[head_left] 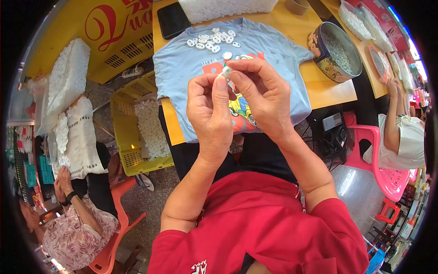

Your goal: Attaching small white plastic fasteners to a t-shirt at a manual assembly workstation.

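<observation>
Above a light blue T-shirt spread on the yellow table, my two hands meet at the fingertips. Between them is a small white plastic piece with a bit of green on it. My left hand pinches it from the left with thumb and forefinger. From the right, my right hand pinches at the same piece, its thumb and forefinger partly covering it. Just beyond the fingers lies a single white piece. Farther back on the shirt is a loose group of similar white two-holed pieces.
A round tin of tiny parts stands at the right. Behind the shirt are a dark flat tray and a heap of white pieces. A yellow crate holds more at the left. Other people sit on both sides.
</observation>
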Demonstrator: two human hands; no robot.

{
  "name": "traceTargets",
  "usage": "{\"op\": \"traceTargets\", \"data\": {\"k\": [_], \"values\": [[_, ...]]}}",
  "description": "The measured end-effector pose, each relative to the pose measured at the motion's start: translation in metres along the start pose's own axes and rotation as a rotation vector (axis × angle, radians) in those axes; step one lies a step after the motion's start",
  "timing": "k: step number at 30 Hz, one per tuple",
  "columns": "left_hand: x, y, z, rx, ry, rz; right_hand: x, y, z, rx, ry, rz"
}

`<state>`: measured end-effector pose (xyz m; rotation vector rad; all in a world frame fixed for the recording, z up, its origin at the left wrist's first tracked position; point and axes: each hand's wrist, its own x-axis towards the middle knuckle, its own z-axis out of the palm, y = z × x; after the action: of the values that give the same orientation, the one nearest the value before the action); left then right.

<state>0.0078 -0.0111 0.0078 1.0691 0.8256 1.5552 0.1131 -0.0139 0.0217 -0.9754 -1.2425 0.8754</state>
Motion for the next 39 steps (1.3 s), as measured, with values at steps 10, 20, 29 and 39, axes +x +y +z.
{"op": "traceTargets", "data": {"k": [10,20,29,39], "values": [[0.007,-0.009,-0.010,-0.222,-0.150,0.057,-0.001,-0.007,-0.001,0.207,-0.006,0.065],[0.013,-0.008,-0.015,-0.276,-0.361,0.025,-0.002,-0.018,-0.004,0.454,-0.032,0.231],[0.013,-0.009,-0.018,-0.141,-0.386,0.003,-0.004,-0.019,-0.004,0.496,-0.030,0.270],[0.012,-0.013,-0.015,-0.181,-0.393,0.005,-0.005,-0.017,-0.005,0.431,-0.073,0.243]]}}
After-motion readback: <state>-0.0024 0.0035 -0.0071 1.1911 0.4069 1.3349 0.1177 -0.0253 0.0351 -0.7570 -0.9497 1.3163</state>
